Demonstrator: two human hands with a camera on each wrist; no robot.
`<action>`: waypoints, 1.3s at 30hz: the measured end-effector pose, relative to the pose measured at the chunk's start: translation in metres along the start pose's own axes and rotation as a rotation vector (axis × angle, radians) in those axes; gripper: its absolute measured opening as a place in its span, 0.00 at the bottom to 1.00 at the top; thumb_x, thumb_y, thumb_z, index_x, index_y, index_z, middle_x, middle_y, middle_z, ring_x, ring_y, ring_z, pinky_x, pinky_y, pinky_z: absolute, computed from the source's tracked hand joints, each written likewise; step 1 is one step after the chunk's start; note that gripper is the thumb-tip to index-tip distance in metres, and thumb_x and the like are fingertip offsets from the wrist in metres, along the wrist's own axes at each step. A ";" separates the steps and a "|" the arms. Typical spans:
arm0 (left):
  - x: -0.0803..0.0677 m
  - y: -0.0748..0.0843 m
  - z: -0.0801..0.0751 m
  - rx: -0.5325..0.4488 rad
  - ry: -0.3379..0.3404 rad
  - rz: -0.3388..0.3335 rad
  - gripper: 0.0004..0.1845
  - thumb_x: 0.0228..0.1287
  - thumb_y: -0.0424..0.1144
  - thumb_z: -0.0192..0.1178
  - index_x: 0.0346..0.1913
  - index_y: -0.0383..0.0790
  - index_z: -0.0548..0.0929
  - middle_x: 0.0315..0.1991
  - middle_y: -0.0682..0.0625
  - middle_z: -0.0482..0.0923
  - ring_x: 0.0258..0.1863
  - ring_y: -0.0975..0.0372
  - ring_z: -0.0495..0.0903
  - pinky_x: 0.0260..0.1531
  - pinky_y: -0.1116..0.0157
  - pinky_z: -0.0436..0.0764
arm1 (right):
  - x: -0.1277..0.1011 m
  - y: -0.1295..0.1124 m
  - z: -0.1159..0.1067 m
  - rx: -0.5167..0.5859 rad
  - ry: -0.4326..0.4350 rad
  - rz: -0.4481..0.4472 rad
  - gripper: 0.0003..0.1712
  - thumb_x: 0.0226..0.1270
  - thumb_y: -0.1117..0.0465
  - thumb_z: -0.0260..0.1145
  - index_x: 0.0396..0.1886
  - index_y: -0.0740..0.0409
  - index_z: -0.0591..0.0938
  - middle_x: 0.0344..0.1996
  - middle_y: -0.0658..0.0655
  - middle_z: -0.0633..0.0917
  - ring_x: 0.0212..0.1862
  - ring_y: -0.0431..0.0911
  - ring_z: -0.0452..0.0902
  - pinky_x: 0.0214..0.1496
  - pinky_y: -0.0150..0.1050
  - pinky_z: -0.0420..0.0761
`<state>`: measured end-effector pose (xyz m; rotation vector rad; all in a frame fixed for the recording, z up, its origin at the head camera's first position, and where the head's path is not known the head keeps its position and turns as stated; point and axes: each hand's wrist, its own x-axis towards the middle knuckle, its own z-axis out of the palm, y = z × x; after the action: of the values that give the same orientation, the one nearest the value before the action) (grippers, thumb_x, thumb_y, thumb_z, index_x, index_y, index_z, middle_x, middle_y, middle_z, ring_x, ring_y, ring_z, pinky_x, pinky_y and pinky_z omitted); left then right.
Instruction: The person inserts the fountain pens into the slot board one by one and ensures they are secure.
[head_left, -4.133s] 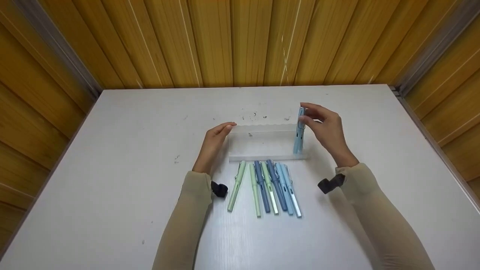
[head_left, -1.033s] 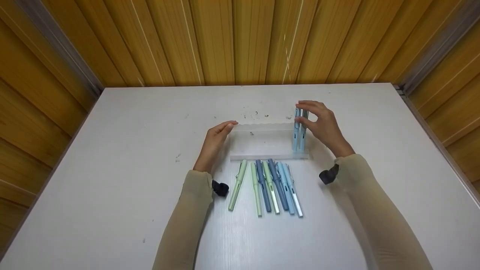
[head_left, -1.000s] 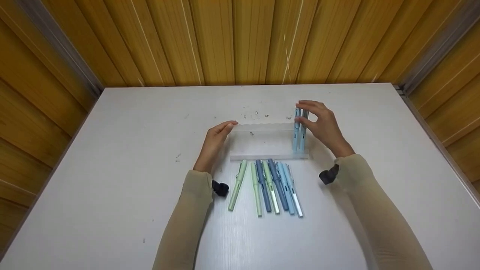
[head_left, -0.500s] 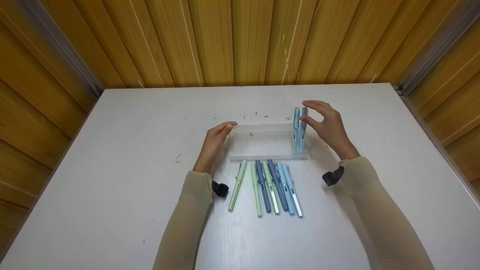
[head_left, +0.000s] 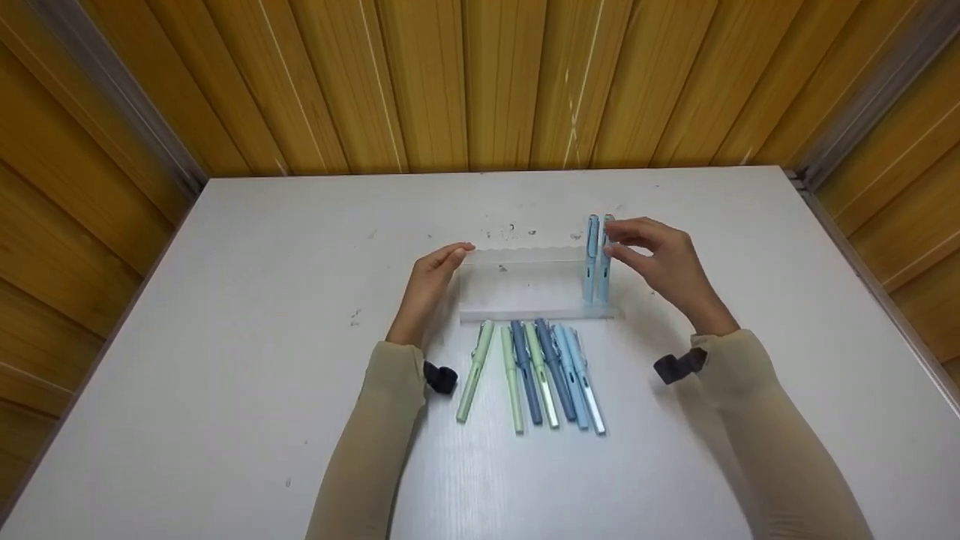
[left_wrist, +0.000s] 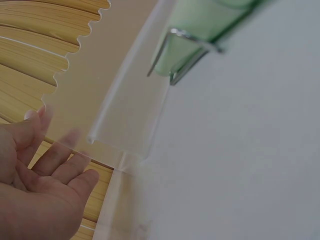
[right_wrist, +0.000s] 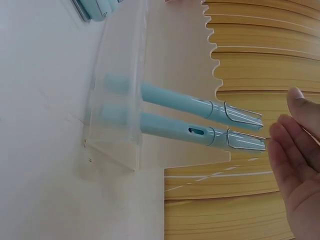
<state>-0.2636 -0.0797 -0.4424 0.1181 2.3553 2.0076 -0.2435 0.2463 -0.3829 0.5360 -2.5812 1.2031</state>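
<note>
A clear stand (head_left: 525, 289) is sitting on the white table (head_left: 225, 375), a little beyond its middle, with its scalloped back edge on the far side. Two light-blue pens (head_left: 598, 259) are standing side by side in the stand's right end, leaning against the back plate with their clips up; in the right wrist view the pens (right_wrist: 200, 125) are lying parallel, their lower ends seated behind the stand's (right_wrist: 120, 100) low front lip.

The right hand (head_left: 664, 262) is hovering just right of the pen tops with its fingers loosely spread and holding nothing; the right wrist view is showing the fingers (right_wrist: 295, 155) straight and apart from the clips.

The left hand (head_left: 429, 285) is resting against the stand's left end, fingers straight, fingertips at the upper left corner. In the left wrist view the fingers (left_wrist: 45, 155) are lying flat by the clear plate (left_wrist: 100, 90), gripping nothing.

Seven more pens (head_left: 536, 375) are lying on the table just near of the stand, roughly parallel, pointing near to far: green ones to the left, dark-blue and light-blue ones toward the right. One green pen (head_left: 474, 371) is lying slightly apart at the left, near the left wrist.
</note>
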 end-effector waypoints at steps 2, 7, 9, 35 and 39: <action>0.000 0.000 0.000 0.000 0.000 -0.001 0.20 0.71 0.50 0.53 0.56 0.42 0.81 0.63 0.47 0.75 0.67 0.56 0.68 0.68 0.54 0.65 | -0.003 0.000 -0.001 0.019 -0.070 0.016 0.19 0.64 0.56 0.67 0.54 0.55 0.82 0.50 0.55 0.84 0.50 0.32 0.78 0.55 0.20 0.73; 0.000 0.000 -0.001 -0.033 -0.009 -0.018 0.19 0.71 0.50 0.53 0.56 0.43 0.81 0.63 0.49 0.74 0.68 0.57 0.67 0.69 0.54 0.64 | -0.010 -0.001 -0.001 0.036 -0.254 0.046 0.19 0.63 0.55 0.68 0.53 0.55 0.84 0.48 0.54 0.86 0.47 0.33 0.80 0.51 0.19 0.75; 0.000 -0.001 -0.001 -0.041 -0.013 -0.021 0.19 0.71 0.50 0.53 0.56 0.44 0.81 0.64 0.50 0.73 0.69 0.57 0.66 0.69 0.54 0.63 | -0.013 -0.001 -0.001 0.031 -0.326 0.054 0.19 0.62 0.55 0.69 0.52 0.55 0.84 0.48 0.54 0.86 0.47 0.37 0.81 0.50 0.20 0.76; -0.002 0.000 -0.002 -0.042 -0.015 -0.013 0.20 0.71 0.51 0.53 0.56 0.45 0.82 0.64 0.50 0.74 0.68 0.58 0.67 0.69 0.54 0.64 | -0.029 0.010 0.029 -0.028 -0.722 0.173 0.21 0.58 0.56 0.72 0.52 0.56 0.84 0.40 0.52 0.88 0.38 0.42 0.78 0.43 0.28 0.78; -0.002 0.000 -0.002 -0.033 -0.018 -0.009 0.20 0.71 0.51 0.53 0.57 0.45 0.81 0.63 0.50 0.74 0.68 0.58 0.67 0.69 0.54 0.64 | -0.029 0.008 0.032 -0.035 -0.721 0.175 0.22 0.58 0.57 0.72 0.52 0.58 0.84 0.38 0.52 0.87 0.36 0.42 0.77 0.40 0.28 0.78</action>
<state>-0.2617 -0.0822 -0.4416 0.1237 2.3070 2.0318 -0.2228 0.2332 -0.4192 0.8846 -3.2963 1.1655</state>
